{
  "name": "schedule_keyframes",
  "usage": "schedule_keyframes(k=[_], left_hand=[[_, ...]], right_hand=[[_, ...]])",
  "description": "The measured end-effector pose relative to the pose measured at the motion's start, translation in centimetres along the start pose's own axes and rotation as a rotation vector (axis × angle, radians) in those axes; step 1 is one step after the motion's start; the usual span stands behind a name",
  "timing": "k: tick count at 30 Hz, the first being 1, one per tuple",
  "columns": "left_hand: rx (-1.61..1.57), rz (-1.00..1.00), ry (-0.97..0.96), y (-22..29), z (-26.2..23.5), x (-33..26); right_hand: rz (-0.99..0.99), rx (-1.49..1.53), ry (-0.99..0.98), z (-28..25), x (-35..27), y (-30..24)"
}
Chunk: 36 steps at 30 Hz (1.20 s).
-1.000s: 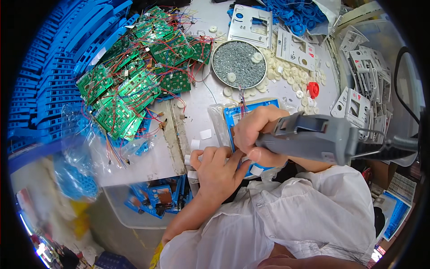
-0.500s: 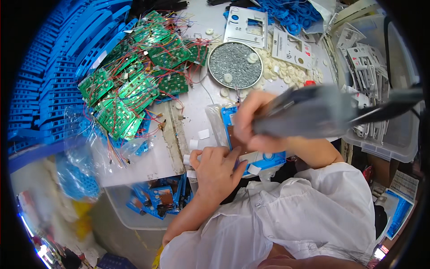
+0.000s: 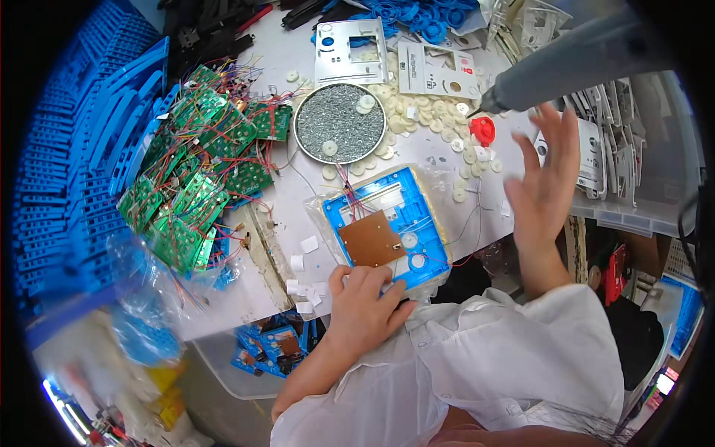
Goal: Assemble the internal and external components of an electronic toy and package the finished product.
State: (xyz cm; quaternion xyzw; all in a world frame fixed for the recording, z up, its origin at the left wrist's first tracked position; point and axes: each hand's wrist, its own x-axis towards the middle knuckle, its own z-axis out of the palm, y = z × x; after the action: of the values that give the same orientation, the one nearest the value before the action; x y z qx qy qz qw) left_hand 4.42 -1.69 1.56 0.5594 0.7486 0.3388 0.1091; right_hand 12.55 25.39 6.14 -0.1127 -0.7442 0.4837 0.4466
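A blue plastic housing (image 3: 432, 235) lies on the bench in front of me, on a clear plastic wrap. A brown circuit board (image 3: 369, 240) sits inside it, with thin wires running from its far side. My left hand (image 3: 363, 304) holds the housing's near edge, curled fingers against the board's lower edge. My right hand (image 3: 547, 179) is raised to the right, fingers spread and nothing in it. Beyond that hand, a grey electric screwdriver (image 3: 566, 63) hangs at a slant, apart from the fingers, its tip near a red round part (image 3: 482, 131).
A round tray of small screws (image 3: 298, 138) stands behind the housing, beside scattered cream discs (image 3: 447, 123). Wired green circuit boards (image 3: 197, 194) pile up at left, near stacked blue casings (image 3: 71, 149). White panels (image 3: 350, 52) lie at the back; a clear bin (image 3: 633, 216) stands right.
My right hand has let go of the screwdriver and moved right, opening. The screwdriver has swung up and away, uncovering the board. My left hand stays at the housing's near edge.
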Motion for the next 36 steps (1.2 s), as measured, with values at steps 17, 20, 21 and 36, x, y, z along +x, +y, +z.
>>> schedule_keyframes(k=[17,20,21,36], left_hand=[[0.006,-0.004,0.138,0.0,0.5,1.1],[-0.006,0.001,0.156,0.2,0.2,1.2],[-0.009,0.003,0.157,0.2,0.0,1.3],[0.235,-0.265,0.251,-6.0,-2.1,6.7]], right_hand=[[-0.006,-0.277,-1.040,-4.3,-3.8,-1.3],[0.012,-0.250,-1.115,-4.1,-3.1,-1.6],[0.015,-0.256,-1.144,-4.2,-2.8,-1.5],[0.416,-0.106,-0.669,2.0,3.1,-2.0]])
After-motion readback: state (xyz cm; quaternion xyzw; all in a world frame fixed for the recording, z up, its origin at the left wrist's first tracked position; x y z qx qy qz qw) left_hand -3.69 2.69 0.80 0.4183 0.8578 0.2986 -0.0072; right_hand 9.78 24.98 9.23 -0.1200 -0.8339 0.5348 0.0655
